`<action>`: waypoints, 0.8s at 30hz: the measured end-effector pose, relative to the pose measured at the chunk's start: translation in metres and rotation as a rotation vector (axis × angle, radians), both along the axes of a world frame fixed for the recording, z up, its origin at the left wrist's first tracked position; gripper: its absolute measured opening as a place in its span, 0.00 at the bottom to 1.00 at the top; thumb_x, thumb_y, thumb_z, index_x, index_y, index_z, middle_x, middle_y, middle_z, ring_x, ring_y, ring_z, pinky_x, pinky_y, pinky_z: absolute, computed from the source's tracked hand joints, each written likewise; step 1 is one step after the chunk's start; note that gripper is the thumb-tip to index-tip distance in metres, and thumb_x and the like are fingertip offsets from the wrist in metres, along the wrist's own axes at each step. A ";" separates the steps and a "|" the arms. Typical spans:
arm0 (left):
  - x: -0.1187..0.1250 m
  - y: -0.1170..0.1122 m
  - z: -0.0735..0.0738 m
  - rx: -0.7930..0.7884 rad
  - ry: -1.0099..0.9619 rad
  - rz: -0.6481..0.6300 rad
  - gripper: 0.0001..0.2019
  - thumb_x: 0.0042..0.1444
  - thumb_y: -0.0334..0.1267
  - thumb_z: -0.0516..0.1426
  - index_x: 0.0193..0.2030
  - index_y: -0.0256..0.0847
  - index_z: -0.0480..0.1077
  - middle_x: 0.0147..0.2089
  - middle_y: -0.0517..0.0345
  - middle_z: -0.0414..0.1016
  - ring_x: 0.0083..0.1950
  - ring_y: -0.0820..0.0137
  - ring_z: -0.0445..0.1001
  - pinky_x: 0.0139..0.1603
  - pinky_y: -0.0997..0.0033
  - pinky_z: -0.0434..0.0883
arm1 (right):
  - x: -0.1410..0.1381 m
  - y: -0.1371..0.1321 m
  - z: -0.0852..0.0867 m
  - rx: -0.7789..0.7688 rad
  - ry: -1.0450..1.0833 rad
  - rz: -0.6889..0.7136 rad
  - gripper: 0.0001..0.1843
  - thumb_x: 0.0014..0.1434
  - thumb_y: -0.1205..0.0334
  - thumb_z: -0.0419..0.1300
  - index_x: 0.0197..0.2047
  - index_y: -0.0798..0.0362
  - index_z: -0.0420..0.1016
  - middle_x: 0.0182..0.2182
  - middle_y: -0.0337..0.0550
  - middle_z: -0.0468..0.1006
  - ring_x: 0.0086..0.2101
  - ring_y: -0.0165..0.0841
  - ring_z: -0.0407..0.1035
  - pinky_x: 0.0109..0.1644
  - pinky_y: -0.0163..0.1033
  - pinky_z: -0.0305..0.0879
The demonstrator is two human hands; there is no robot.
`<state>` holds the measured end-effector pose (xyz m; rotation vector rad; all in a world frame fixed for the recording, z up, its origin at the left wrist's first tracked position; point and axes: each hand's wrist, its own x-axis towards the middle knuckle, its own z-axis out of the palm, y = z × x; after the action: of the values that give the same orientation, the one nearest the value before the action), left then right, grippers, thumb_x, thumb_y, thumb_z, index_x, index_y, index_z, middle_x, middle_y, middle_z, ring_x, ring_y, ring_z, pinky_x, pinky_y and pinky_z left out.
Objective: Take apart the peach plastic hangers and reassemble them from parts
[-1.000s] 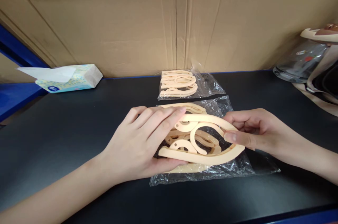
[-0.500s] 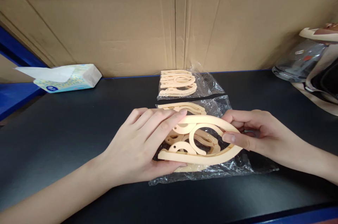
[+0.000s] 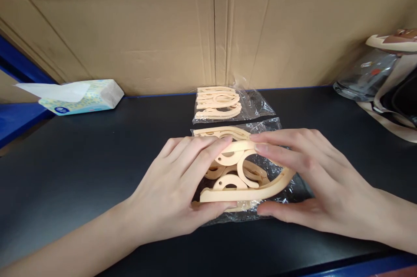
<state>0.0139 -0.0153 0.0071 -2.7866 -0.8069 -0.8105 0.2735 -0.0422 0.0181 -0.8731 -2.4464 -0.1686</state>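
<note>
A left hand (image 3: 176, 185) and a right hand (image 3: 312, 181) each close thumb and fingers around one end of a peach plastic folding hanger (image 3: 241, 193), held just above a clear bag (image 3: 272, 131) of hangers on a black tabletop (image 3: 81, 159). The hanger looks light, stiff and smooth, and is probably easiest to grip at its curved ends.

Right hand (image 3: 312, 181) changed grip. Earlier it pinched the right end of the peach folding hanger (image 3: 234, 194) with the thumb on the side. Now it is spread flat over the top, with fingers (image 3: 260, 147) reaching left along the far arc and thumb (image 3: 270, 209) tucked under the near edge. Its fingertips moved in, now just beside those of the left hand (image 3: 177, 185), which were well apart before. Hanger's right tip, visible earlier, now partly covered by the right palm. Right part of the clear plastic bag (image 3: 270, 127) under the hanger is now hidden by the right hand. Left hand nudged slightly near and right, thumb further along the near edge.
</note>
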 end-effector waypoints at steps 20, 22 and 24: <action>-0.020 0.013 0.008 -0.402 0.017 0.030 0.48 0.58 0.58 0.58 0.75 0.48 0.34 0.76 0.51 0.42 0.74 0.53 0.47 0.71 0.50 0.57 | 0.038 0.025 0.015 -0.220 0.153 -0.234 0.38 0.56 0.50 0.66 0.66 0.44 0.56 0.56 0.47 0.70 0.53 0.44 0.68 0.56 0.50 0.68; -0.030 0.018 0.011 -0.509 0.052 0.047 0.44 0.60 0.56 0.57 0.74 0.52 0.36 0.77 0.55 0.41 0.75 0.53 0.46 0.72 0.49 0.55 | 0.059 0.038 0.023 -0.254 0.162 -0.188 0.45 0.54 0.47 0.67 0.69 0.41 0.52 0.54 0.44 0.71 0.53 0.42 0.68 0.60 0.48 0.65; -0.038 0.022 0.012 -0.598 0.108 0.044 0.44 0.61 0.56 0.57 0.74 0.56 0.34 0.77 0.59 0.38 0.75 0.52 0.44 0.72 0.48 0.55 | 0.078 0.048 0.029 -0.299 0.140 -0.171 0.47 0.54 0.46 0.67 0.71 0.38 0.49 0.55 0.44 0.71 0.56 0.41 0.66 0.60 0.45 0.65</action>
<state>-0.0240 0.0065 0.0191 -3.2602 -1.2581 -0.4565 0.3510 0.0059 0.0467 -1.1809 -2.2995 0.1969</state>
